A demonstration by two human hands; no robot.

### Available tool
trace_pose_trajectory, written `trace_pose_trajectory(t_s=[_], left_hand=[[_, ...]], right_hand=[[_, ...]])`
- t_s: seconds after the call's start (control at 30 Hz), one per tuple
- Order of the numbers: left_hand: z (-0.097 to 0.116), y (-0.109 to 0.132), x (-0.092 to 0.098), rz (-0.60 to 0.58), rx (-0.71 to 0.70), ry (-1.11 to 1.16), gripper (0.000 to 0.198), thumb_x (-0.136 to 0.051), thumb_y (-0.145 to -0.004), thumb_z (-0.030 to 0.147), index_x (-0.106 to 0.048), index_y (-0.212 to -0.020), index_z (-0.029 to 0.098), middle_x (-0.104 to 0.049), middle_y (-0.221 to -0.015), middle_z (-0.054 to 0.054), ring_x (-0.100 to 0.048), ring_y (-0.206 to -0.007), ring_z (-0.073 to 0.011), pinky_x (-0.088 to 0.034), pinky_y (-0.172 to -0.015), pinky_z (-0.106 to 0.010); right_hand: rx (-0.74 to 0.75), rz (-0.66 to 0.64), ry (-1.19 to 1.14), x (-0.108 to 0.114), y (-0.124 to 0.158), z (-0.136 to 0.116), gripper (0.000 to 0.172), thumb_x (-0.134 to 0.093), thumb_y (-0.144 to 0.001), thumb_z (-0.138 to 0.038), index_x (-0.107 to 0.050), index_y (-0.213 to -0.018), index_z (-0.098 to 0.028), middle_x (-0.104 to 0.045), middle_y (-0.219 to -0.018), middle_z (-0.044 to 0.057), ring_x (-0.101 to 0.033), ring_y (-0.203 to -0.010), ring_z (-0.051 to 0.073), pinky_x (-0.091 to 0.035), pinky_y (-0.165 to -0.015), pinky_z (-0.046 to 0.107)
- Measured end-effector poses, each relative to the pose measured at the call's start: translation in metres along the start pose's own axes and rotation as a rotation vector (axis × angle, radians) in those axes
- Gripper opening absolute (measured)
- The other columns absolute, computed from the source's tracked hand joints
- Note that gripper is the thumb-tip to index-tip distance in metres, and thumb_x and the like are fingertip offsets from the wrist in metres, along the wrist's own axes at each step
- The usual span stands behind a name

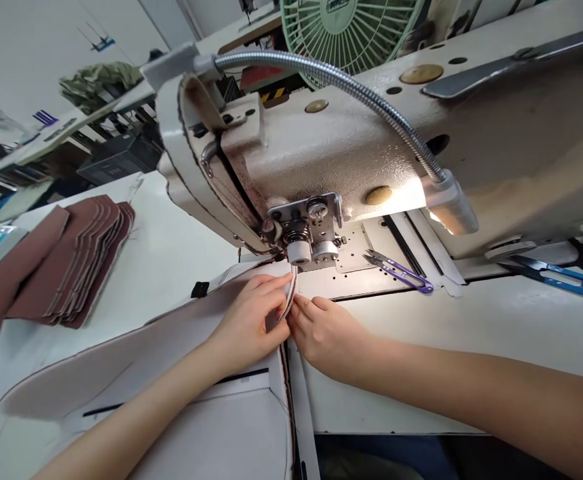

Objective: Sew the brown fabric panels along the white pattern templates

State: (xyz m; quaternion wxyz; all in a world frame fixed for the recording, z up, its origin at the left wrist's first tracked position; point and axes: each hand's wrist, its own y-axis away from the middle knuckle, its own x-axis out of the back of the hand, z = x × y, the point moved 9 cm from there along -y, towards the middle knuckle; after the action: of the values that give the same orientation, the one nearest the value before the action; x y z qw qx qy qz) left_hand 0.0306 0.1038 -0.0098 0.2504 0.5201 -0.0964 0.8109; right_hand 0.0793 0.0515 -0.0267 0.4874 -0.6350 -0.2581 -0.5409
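Both hands are working just below the sewing machine (321,153) head. Left hand (248,323) and right hand (327,333) are meeting fingertip to fingertip, both pinching the white strip (291,297) along the right edge of the white panel (136,360). Strip is lying directly ahead of the hands, long axis running from the roller (298,252) back toward the near edge of the tabletop (471,347). Hands are equally close; left is resting on the panel. Thread snips (402,270) are lying off to the right, well apart.
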Motion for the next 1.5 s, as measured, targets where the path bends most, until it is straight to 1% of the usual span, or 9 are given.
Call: trace_pose_trajectory(t_s=[0.17, 0.3, 0.43, 0.53, 0.63, 0.97, 1.13, 1.33, 1.5], left_hand=[[0.005, 0.001, -0.002, -0.005, -0.024, -0.056, 0.012, -0.047, -0.074, 0.012, -0.043, -0.064, 0.019, -0.056, -0.13, -0.007, -0.047, -0.118, -0.0252, -0.045, -0.096, -0.044], [0.004, 0.0, -0.004, -0.034, -0.062, -0.134, 0.01, -0.047, -0.077, 0.017, -0.048, -0.067, 0.019, -0.055, -0.131, -0.009, -0.037, -0.131, -0.0295, -0.039, -0.102, -0.05], [-0.004, -0.003, -0.005, 0.003, -0.189, -0.157, 0.016, -0.039, -0.086, 0.017, -0.055, -0.091, 0.019, -0.058, -0.126, -0.009, -0.04, -0.131, -0.0248, -0.033, -0.107, -0.047], [-0.012, -0.004, -0.006, 0.095, -0.277, -0.178, 0.028, -0.034, -0.088, 0.013, -0.05, -0.111, 0.018, -0.059, -0.124, -0.01, -0.043, -0.129, -0.0223, -0.032, -0.106, -0.045], [-0.017, -0.003, -0.01, 0.149, -0.291, -0.208, 0.034, -0.036, -0.088, 0.013, -0.049, -0.118, 0.017, -0.06, -0.121, -0.01, -0.044, -0.128, -0.0225, -0.032, -0.106, -0.043], [-0.019, -0.013, -0.007, 0.179, -0.239, -0.21, 0.03, -0.037, -0.085, 0.013, -0.056, -0.108, 0.017, -0.062, -0.117, -0.007, -0.049, -0.12, -0.0246, -0.037, -0.098, -0.043], [-0.018, -0.013, -0.007, 0.206, -0.259, -0.204, 0.029, -0.039, -0.083, 0.012, -0.056, -0.106, 0.018, -0.062, -0.116, -0.007, -0.051, -0.115, -0.0244, -0.038, -0.097, -0.043], [-0.02, -0.015, -0.002, 0.28, -0.291, -0.142, 0.027, -0.039, -0.085, 0.012, -0.058, -0.105, 0.016, -0.059, -0.11, -0.01, -0.052, -0.114, -0.0224, -0.045, -0.095, -0.037], [-0.018, -0.015, -0.001, 0.291, -0.298, -0.089, 0.026, -0.04, -0.083, 0.011, -0.059, -0.101, 0.015, -0.058, -0.106, -0.01, -0.053, -0.111, -0.0212, -0.047, -0.095, -0.035]], right_hand=[[0.003, -0.061, -0.041, -0.001, 0.0, 0.003, 0.028, -0.045, -0.087, -0.007, -0.067, -0.104, -0.003, -0.069, -0.107, 0.02, -0.062, -0.101, 0.029, -0.047, -0.069, 0.034], [-0.003, -0.089, -0.048, -0.002, 0.0, 0.004, 0.026, -0.046, -0.087, -0.008, -0.068, -0.101, -0.004, -0.07, -0.101, 0.019, -0.062, -0.099, 0.028, -0.047, -0.068, 0.034], [0.002, -0.135, -0.039, -0.006, 0.0, 0.003, 0.025, -0.045, -0.088, -0.008, -0.068, -0.098, -0.006, -0.07, -0.102, 0.018, -0.062, -0.1, 0.028, -0.048, -0.067, 0.034], [-0.004, -0.124, -0.018, -0.005, 0.0, 0.004, 0.026, -0.045, -0.088, -0.008, -0.068, -0.099, -0.005, -0.068, -0.107, 0.019, -0.061, -0.103, 0.028, -0.048, -0.067, 0.033], [0.005, -0.094, -0.01, -0.003, 0.002, 0.003, 0.026, -0.045, -0.087, -0.007, -0.068, -0.098, -0.004, -0.069, -0.105, 0.019, -0.061, -0.103, 0.029, -0.047, -0.066, 0.033], [0.0, 0.011, 0.029, -0.002, 0.002, 0.013, 0.026, -0.043, -0.086, -0.003, -0.069, -0.091, -0.005, -0.07, -0.102, 0.019, -0.06, -0.104, 0.029, -0.048, -0.07, 0.033], [0.001, 0.052, 0.038, -0.002, 0.004, 0.015, 0.027, -0.043, -0.085, -0.002, -0.069, -0.09, -0.005, -0.07, -0.101, 0.018, -0.061, -0.104, 0.027, -0.047, -0.07, 0.033], [-0.029, 0.043, 0.036, -0.003, 0.004, 0.02, 0.025, -0.045, -0.084, -0.001, -0.068, -0.093, -0.004, -0.069, -0.105, 0.02, -0.06, -0.107, 0.027, -0.046, -0.072, 0.033], [-0.051, 0.033, 0.055, -0.003, 0.006, 0.017, 0.026, -0.046, -0.083, -0.003, -0.068, -0.097, -0.003, -0.068, -0.109, 0.018, -0.059, -0.109, 0.028, -0.047, -0.074, 0.034]])
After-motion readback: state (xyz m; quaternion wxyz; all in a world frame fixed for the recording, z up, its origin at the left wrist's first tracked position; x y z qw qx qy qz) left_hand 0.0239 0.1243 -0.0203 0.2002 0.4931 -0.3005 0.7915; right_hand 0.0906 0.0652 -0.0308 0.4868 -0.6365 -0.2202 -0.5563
